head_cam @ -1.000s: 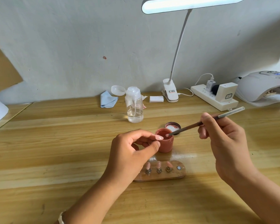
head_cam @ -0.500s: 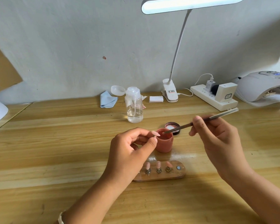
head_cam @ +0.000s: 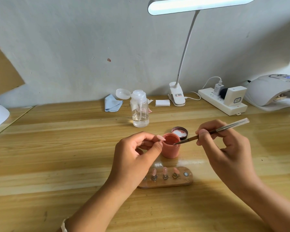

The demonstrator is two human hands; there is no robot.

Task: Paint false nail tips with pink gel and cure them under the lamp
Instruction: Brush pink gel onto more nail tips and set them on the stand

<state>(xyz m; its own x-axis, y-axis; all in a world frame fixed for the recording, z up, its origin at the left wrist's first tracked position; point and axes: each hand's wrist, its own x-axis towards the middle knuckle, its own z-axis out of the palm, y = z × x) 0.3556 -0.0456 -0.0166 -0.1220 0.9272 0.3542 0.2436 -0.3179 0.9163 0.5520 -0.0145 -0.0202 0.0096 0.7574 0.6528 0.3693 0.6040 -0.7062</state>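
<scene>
**Head view.** The open gel pot [head_cam: 171, 148] on the table [head_cam: 74, 148] is taken as the landmark, and its lid [head_cam: 179, 132] is laid just behind it. Just left of the pot, a tip [head_cam: 161, 137] is pinched between thumb and forefinger of the left hand [head_cam: 136, 158], with its pink end held beside the rim. Right of the pot, a brush [head_cam: 213, 131] is gripped in the curled fingers of the right hand [head_cam: 224, 148], and its bristles are set at the pot's right rim. In front of the pot a holder [head_cam: 167, 184] is placed, with three more tips [head_cam: 165, 169] seated on it and one stud left bare. The curing lamp [head_cam: 271, 91] is seen well behind and right of the pot.

The step in hand is judged to be loading the brush with gel. Next, the bristles would have to be lifted clear of the rim and drawn along the pinched tip. A steady pinch and a thin, even coat are called for before curing.
</scene>
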